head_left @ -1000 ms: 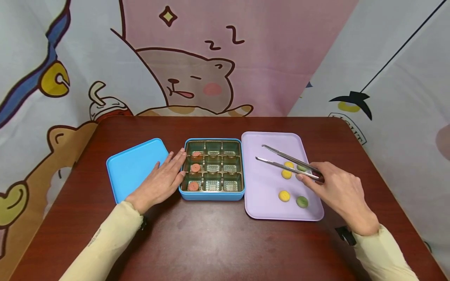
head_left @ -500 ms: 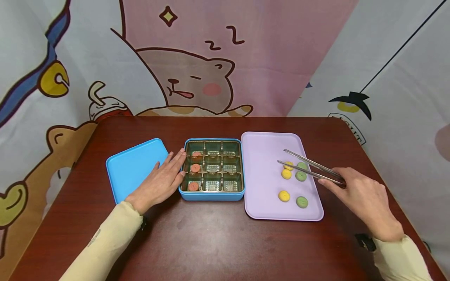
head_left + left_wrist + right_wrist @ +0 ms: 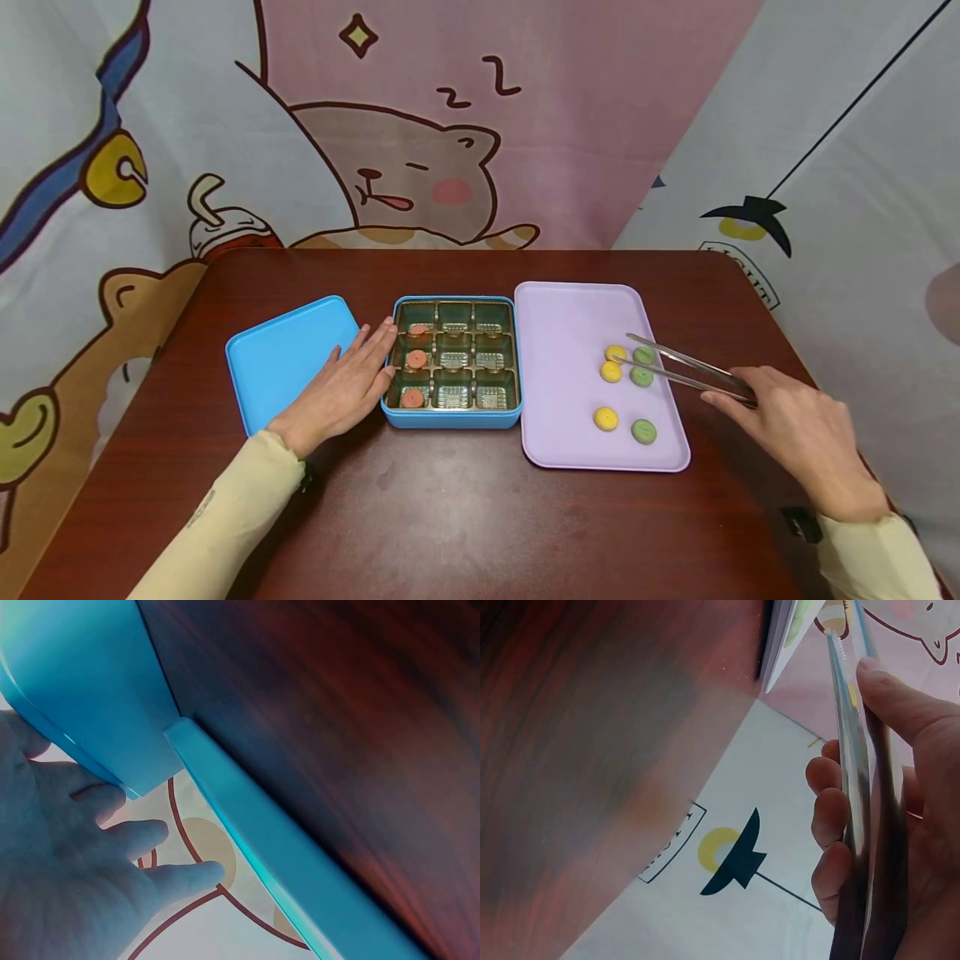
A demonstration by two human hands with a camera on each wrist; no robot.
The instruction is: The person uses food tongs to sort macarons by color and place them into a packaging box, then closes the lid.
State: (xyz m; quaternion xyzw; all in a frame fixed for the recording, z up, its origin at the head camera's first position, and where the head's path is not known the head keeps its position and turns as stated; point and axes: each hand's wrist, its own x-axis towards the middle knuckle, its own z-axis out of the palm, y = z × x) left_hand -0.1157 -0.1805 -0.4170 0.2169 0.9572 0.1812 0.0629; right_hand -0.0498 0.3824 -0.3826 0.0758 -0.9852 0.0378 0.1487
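My right hand point(image 3: 798, 433) grips metal tongs point(image 3: 697, 379) between thumb and fingers. The tongs' two tips stand apart over the lilac tray point(image 3: 562, 442), overlapping the upper yellow and green discs in the head view. Several yellow discs point(image 3: 606, 418) and green discs point(image 3: 643, 431) lie on that tray. With fingers straight, my left hand point(image 3: 337, 396) rests against the left side of the blue box point(image 3: 450, 421). Inside the box, a gold insert divides it into compartments, and orange discs point(image 3: 412, 397) sit in the left column.
A blue lid point(image 3: 288, 358) lies left of the box, partly under my left forearm. Box and tray stand side by side on the dark wooden table point(image 3: 450, 517). A printed cloth point(image 3: 585, 125) hangs behind the table.
My right hand has moved to the right and slightly toward me, drawing the tongs back over the discs. The left hand and box have stayed in place.
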